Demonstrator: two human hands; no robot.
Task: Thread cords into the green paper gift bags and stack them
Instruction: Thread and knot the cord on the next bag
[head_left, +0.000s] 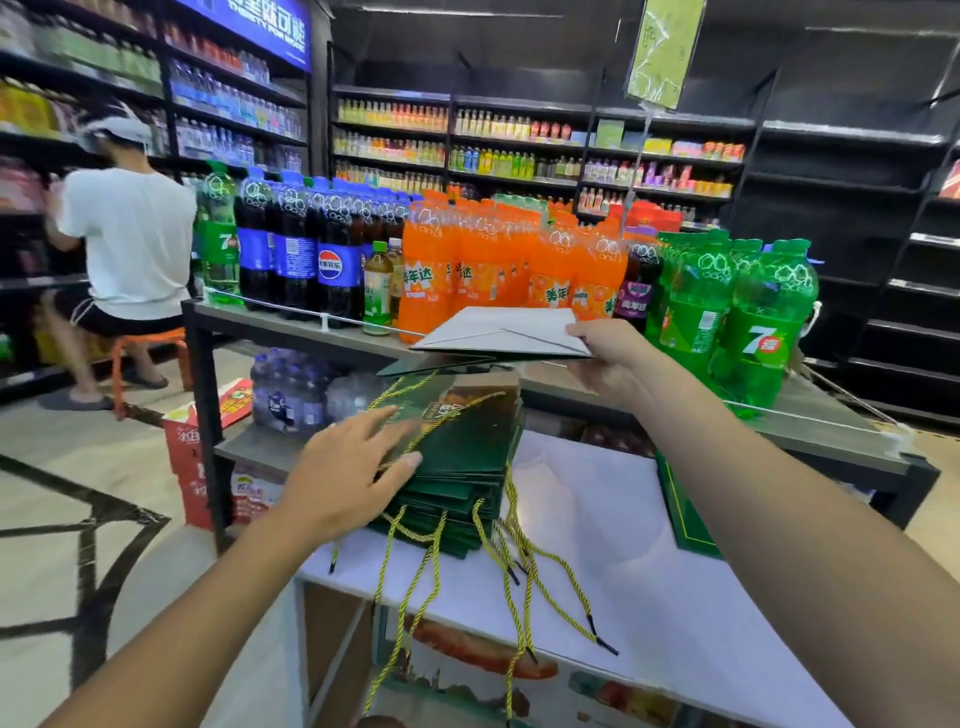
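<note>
My left hand (353, 462) lay spread flat on the stack (467, 462) on the table (597, 519), while my right hand (605, 358) pinched a folded bag (498, 330) by its right edge just above; light, stiff, easily creased paper, I judged, best held at that edge.

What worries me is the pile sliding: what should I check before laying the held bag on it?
1. Right hand grip on the held bag: ok, fingers pinch its edge.
2. Left hand steadying the stack: ok, it rests flat on top.
3. Landing spot free: not ok, the left hand covers part of the top bag.
4. Stack squared: not ok, its near edges are fanned out.
5. Cord threaded in the held bag: cannot tell, none shows.
6. Cords tucked in: not ok, they trail across the white table and over its edge.
</note>
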